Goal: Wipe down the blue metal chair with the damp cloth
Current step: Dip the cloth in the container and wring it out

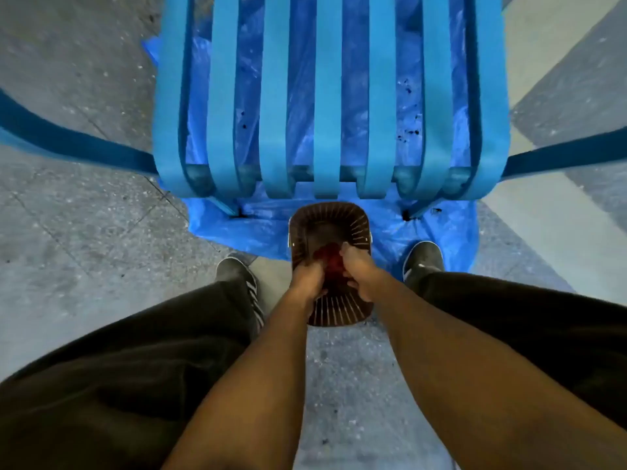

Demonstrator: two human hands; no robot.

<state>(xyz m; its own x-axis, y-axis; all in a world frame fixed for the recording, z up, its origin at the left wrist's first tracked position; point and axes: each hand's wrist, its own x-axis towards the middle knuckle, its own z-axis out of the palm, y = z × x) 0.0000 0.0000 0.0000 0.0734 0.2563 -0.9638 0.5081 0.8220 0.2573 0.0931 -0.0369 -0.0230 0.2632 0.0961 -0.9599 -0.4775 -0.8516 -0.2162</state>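
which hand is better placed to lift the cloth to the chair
Right hand, probably: it and the left hand grip the red cloth in the basket, but it reaches nearer the chair.

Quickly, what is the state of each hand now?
Left hand: grips the red cloth inside the brown basket.
Right hand: grips the same cloth.

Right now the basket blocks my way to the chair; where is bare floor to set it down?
Bare floor lies left of the plastic sheet and chair, beyond the left shoe; another patch lies this side of the basket, between your legs. Crowded: between the shoes, where left hand and right hand hold the cloth.
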